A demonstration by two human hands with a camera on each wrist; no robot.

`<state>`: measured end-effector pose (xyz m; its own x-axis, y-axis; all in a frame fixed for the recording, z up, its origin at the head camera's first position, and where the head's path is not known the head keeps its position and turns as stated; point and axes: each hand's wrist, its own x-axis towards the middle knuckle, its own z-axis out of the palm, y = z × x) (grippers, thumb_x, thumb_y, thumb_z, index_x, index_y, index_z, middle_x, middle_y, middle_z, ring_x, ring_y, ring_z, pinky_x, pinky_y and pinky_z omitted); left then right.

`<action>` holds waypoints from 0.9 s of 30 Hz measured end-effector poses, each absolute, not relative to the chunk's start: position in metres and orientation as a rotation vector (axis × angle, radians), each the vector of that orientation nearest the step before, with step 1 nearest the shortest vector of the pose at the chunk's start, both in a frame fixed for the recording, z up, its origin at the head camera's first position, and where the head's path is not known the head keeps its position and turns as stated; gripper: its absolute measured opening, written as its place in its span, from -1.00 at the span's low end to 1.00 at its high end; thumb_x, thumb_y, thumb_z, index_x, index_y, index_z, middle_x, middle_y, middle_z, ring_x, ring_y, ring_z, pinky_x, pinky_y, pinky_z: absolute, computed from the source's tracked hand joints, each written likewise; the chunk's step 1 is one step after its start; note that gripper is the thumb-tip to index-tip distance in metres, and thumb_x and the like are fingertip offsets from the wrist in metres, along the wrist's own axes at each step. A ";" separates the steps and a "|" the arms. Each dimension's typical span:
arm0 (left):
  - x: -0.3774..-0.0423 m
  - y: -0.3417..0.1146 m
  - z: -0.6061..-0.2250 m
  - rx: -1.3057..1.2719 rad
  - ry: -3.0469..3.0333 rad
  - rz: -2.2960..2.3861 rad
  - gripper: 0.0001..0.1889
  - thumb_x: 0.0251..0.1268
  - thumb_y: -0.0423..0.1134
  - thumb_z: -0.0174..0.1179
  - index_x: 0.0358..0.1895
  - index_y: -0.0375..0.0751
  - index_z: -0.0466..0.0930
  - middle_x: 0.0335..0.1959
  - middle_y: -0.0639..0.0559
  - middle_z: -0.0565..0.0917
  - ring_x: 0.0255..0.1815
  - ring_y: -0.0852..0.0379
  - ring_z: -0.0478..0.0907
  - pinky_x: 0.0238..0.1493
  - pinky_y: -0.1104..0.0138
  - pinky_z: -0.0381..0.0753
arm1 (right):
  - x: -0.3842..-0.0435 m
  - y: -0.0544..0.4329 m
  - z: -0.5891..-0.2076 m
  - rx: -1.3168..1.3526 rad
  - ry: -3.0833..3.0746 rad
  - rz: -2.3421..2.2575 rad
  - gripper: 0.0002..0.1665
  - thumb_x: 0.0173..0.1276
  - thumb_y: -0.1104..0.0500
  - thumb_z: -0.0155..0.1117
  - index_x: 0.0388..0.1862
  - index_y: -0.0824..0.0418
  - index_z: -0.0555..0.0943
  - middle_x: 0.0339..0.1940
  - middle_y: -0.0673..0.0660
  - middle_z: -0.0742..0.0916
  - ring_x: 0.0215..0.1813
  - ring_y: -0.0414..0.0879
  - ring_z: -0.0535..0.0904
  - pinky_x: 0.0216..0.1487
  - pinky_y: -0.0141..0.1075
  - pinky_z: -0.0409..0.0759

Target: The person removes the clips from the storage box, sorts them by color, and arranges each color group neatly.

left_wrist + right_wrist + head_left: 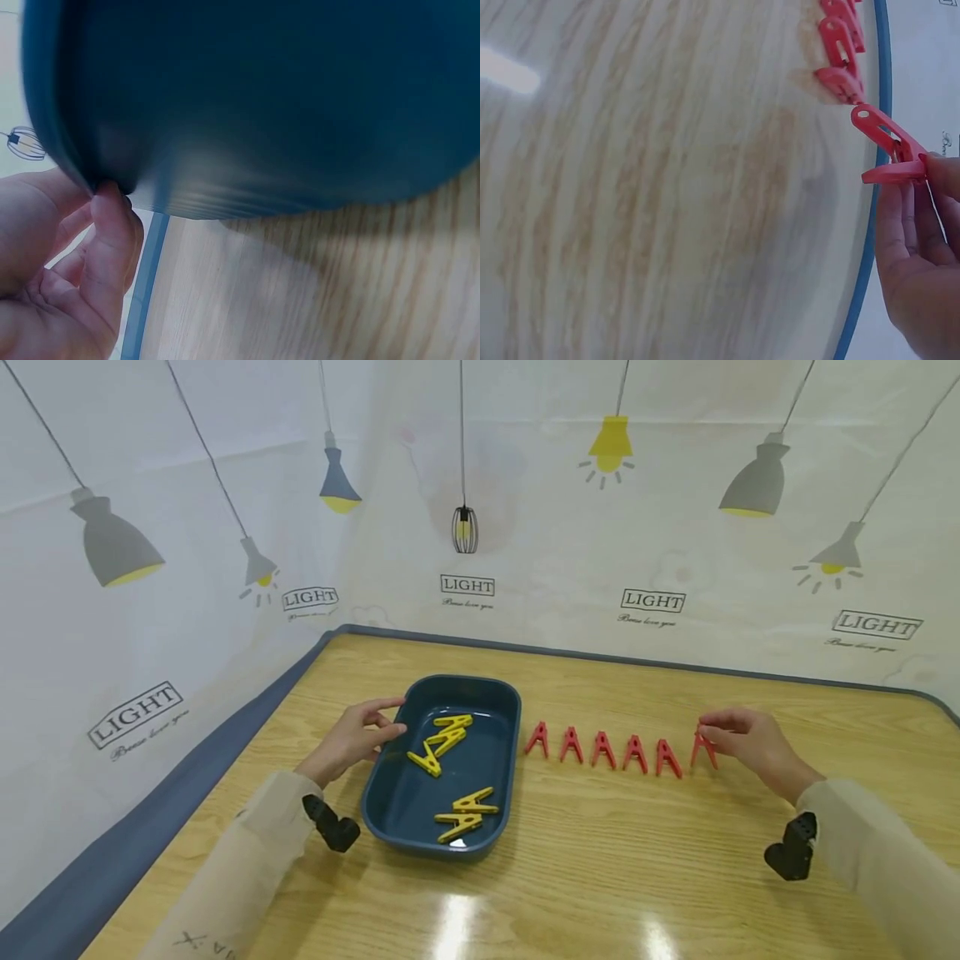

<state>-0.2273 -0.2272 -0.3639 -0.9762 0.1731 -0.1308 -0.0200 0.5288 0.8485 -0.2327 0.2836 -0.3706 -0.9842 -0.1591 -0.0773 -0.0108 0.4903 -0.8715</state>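
My left hand (348, 743) pinches the left rim of a dark blue tray (372, 793). In the left wrist view the fingers (112, 240) meet the edge of the tray. Inside the tray lie several yellow clothespins (450, 741), one group toward the back and another near the front. My right hand (757, 747) pinches a red clothespin (703, 747) by its jaw end, with the handle ends pointing down. To its left several more red clothespins (602, 750) stand in a row on their handle ends, just right of the tray.
A wood-grain table (600, 877) with a blue border (645, 662) carries everything. Behind and to the left hangs a pale sheet (540, 527) printed with lamps and lettering. Each wrist wears a black camera (793, 852).
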 end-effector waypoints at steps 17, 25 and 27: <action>-0.226 -0.227 -0.362 0.138 2.564 1.444 -0.45 0.20 -0.15 0.13 0.27 -0.11 0.25 -0.33 -0.15 0.48 -0.43 0.05 0.44 -0.45 0.26 0.55 | -0.239 0.286 -0.398 -0.077 2.607 -1.436 -0.47 0.32 0.12 0.07 0.08 0.52 0.35 -0.18 0.11 0.61 -0.34 -0.37 0.51 -0.31 -0.41 0.52; -0.228 -0.228 -0.364 0.119 2.549 1.443 -0.45 0.22 -0.18 0.11 0.28 -0.12 0.22 -0.29 -0.21 0.47 -0.39 0.00 0.45 -0.44 0.26 0.56 | -0.241 0.290 -0.402 -0.093 2.604 -1.394 -0.52 0.33 0.13 0.05 0.04 0.50 0.38 -0.26 0.07 0.62 -0.35 -0.30 0.52 -0.32 -0.36 0.53; -0.228 -0.227 -0.364 0.126 2.549 1.447 -0.45 0.22 -0.18 0.11 0.28 -0.13 0.22 -0.29 -0.21 0.47 -0.41 0.01 0.45 -0.44 0.26 0.56 | -0.241 0.291 -0.403 -0.099 2.595 -1.391 -0.53 0.33 0.13 0.05 0.03 0.50 0.38 -0.27 0.05 0.61 -0.35 -0.30 0.52 -0.31 -0.36 0.53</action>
<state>-0.2278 -0.2275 -0.3637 -0.9747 0.1759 -0.1377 -0.0280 0.5151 0.8567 -0.2410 0.2910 -0.4026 -0.9787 -0.1505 -0.1399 0.0333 0.5559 -0.8306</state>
